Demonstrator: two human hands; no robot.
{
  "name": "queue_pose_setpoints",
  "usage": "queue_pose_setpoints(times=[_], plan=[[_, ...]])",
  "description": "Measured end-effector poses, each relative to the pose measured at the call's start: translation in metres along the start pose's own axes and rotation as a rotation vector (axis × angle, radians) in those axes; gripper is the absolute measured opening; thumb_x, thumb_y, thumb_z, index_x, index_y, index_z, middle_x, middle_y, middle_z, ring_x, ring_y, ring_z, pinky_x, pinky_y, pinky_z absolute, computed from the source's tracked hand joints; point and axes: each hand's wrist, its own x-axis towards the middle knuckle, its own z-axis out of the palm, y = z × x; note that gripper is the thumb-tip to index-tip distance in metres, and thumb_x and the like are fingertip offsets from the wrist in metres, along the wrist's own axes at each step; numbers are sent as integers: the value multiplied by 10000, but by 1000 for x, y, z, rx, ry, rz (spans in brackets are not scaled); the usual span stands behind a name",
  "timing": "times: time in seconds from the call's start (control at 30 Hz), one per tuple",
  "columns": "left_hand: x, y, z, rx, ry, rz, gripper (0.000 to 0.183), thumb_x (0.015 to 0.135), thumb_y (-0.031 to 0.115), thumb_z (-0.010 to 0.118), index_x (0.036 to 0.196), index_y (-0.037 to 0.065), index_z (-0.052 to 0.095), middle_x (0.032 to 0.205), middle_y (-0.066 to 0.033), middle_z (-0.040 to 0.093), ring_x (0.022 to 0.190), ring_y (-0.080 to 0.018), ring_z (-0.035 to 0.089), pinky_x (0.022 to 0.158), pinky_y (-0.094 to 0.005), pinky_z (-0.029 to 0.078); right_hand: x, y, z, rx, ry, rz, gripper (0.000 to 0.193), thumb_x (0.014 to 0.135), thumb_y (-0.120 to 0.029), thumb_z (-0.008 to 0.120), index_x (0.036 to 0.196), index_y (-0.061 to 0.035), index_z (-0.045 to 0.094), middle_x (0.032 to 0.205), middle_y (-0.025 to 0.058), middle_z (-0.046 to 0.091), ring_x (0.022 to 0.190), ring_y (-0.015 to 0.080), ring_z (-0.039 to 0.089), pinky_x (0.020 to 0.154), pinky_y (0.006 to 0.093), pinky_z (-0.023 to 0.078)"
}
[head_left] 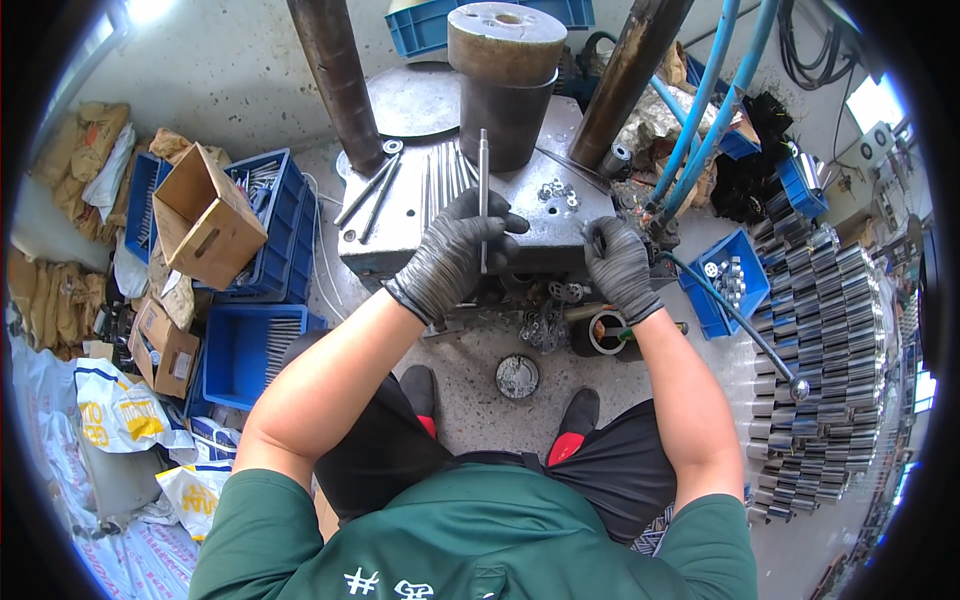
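From where I stand, the person's gloved left hand [455, 242] is closed around a slim metal rod [484, 165], which stands up out of the fist and pokes out a little below it. To the right of that grip and well apart from it, the gloved right hand [620, 262] hangs by the front edge of the steel block [535, 228], its fingers curled in; I can't tell whether they pinch anything. Just beyond the grip, more rods [432, 185] lie side by side on the block, and a thick steel cylinder [510, 115] rises behind them. Between the hands, farther back, sits a scatter of small metal pieces [558, 191].

I'd judge this to be the handling of a single rod, probably the matching of it with one of those pieces. If so, the next move calls for a steady left hold, and for the right fingertips to come in close to the rod's end, squarely lined up.
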Motion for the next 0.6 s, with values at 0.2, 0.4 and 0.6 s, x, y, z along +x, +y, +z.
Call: queue_pose_setpoints(times=[0.2,0.4,0.6], plan=[[-7,-5,17,350,66,-4,269,933,140,735,1168,74,622,1017,-66,693,651,-68,567,534,-204,464,1,-55,-6,889,-4,478,225,860,-25,770,1022,-69,621,911,16,646,833,109,614,786,278,542],[-9,-17,29,526,27,-90,368,995,290,728,1249,41,636,882,-11,651,665,-65,561,571,-228,479,-8,-96,-18,1267,-74,620,310,855,8,781,1110,-52,615,960,28,664,865,136,661,781,298,572],[-11,-13,30,410,36,-170,300,1022,286,699,1191,50,625,885,6,643,668,-61,564,579,-223,481,-7,-93,-30,1356,-238,876,439,872,-50,758,1279,-18,596,1045,66,674,896,143,673,777,310,574]])
